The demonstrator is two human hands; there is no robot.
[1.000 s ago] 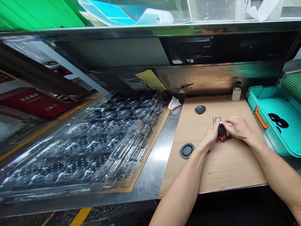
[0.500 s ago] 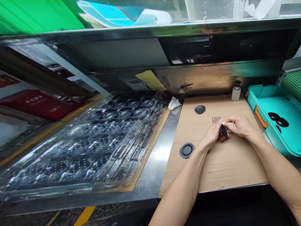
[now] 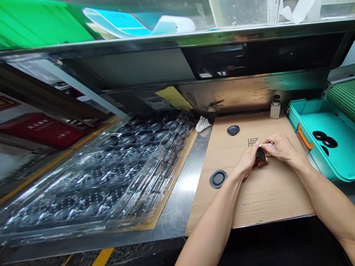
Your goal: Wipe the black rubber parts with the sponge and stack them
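My left hand (image 3: 250,158) is closed around a small round black disc-shaped part (image 3: 260,154), held tilted above the cardboard sheet (image 3: 266,195). Close against it, my right hand (image 3: 279,147) pinches a white cloth or paper piece (image 3: 268,145) at the part's upper edge. Fingers hide much of both things. Two more round black parts lie flat on the cardboard: one black disc (image 3: 233,130) toward the back, and a larger-looking disc with a ring (image 3: 218,178) beside my left forearm.
Clear plastic trays (image 3: 111,177) with black parts fill the left side. A teal bin (image 3: 344,162) at right holds several black discs (image 3: 330,142). A small pump bottle (image 3: 275,108) and a crumpled white cloth (image 3: 203,123) stand near the back, under a metal shelf (image 3: 210,38).
The view has shifted slightly. The black part in my left hand has turned so more of its flat face shows; both hands stay together in nearly the same place.
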